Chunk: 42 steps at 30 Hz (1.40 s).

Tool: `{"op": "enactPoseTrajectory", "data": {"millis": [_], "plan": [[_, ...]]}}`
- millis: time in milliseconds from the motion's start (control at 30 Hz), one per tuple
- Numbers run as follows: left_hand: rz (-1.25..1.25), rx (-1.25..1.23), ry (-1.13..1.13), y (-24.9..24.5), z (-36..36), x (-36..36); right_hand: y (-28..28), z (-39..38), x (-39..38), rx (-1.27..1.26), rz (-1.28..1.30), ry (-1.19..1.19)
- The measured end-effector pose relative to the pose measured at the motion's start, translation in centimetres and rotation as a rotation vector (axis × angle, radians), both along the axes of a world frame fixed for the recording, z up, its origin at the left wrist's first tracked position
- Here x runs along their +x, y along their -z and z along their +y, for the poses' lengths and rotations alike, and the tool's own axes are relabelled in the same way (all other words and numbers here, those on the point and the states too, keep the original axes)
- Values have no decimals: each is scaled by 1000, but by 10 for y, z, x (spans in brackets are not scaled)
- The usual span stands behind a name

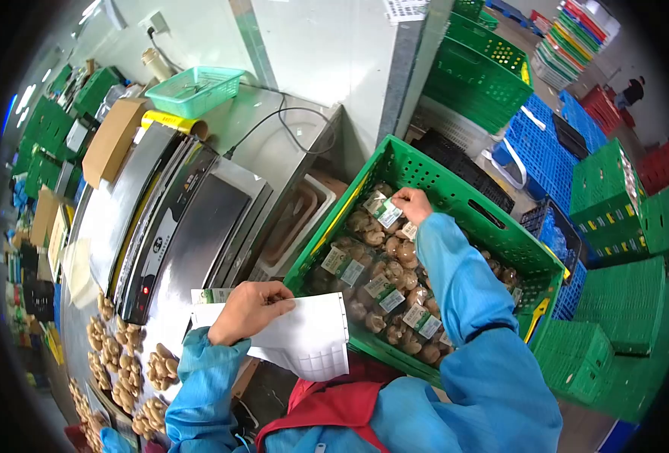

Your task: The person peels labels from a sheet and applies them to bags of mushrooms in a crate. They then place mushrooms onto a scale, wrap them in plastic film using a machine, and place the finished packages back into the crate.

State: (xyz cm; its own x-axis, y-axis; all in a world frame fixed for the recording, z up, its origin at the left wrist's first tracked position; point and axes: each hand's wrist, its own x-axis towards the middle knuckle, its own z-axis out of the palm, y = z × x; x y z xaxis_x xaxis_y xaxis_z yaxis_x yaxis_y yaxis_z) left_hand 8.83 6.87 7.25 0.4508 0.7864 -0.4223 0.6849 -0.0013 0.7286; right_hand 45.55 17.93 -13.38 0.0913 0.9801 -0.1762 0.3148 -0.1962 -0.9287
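Note:
My left hand [250, 311] is closed on a white label sheet [312, 340], which hangs bent in front of my body. A green-and-white label strip [211, 296] shows beside that hand. Over the green crate [440, 170], my right hand [413, 204] pinches at the edge of a label [386, 212] lying on a clear-wrapped pack near the crate's far end. Below and around it are several wrapped mushroom packs [404, 253], many with green-and-white labels [342, 265]. My right forearm covers part of the packs.
On my left stands a metal wrapping machine [187, 226] with loose mushrooms [127, 377] on the surface nearby. Behind it are a turquoise basket [195, 89] and a black cable [289, 113]. Stacked green crates [618, 309] and blue pallets [538, 151] stand to the right.

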Motion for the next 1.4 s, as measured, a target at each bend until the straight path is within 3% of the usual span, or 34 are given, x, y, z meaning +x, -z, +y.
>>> {"op": "enactPoseTrajectory", "data": {"millis": [167, 367, 500, 567, 633, 700, 767, 833, 967, 1033, 1067, 1167, 1300, 1367, 1400], "plan": [[-2, 54, -44, -14, -18, 0, 28, 28, -16, 7, -477, -2], [-8, 64, -82, -14, -25, 4, 25, 27, -19, -32, -354, 65], [-44, 99, -61, -6, -26, 7, 25, 18, -33, -34, -561, 18], [-31, 104, -43, -9, -24, 8, 19, 15, -39, 16, -799, 72], [-25, 112, -20, -11, -24, 9, 11, 12, -28, -24, -795, 129], [-29, 108, -26, -12, -23, 10, 31, 16, 13, -1, -353, 217], [-54, 98, -26, -12, -24, 11, -2, -4, 39, -245, 246, 219], [-87, 81, -23, -11, -24, 16, -16, -27, 66, -236, 36, 0], [-121, 44, 7, -12, -20, 34, 3, -53, 87, -171, -36, -124], [-113, 25, 23, -11, -18, 46, 16, -58, 75, -156, -15, -103], [-109, 30, 31, -11, -19, 55, 52, -60, 63, 27, -159, -44], [-97, 49, 35, -8, -22, 63, 28, -68, 37, 307, -755, 8], [-141, 58, -40, -9, -29, 67, -3, -71, 47, 344, -842, 172], [-120, 60, -76, -10, -34, 65, -37, -80, 43, -41, -96, 99], [-118, 109, -66, -10, -33, 66, -66, -91, 29, -112, 224, -72]]}}
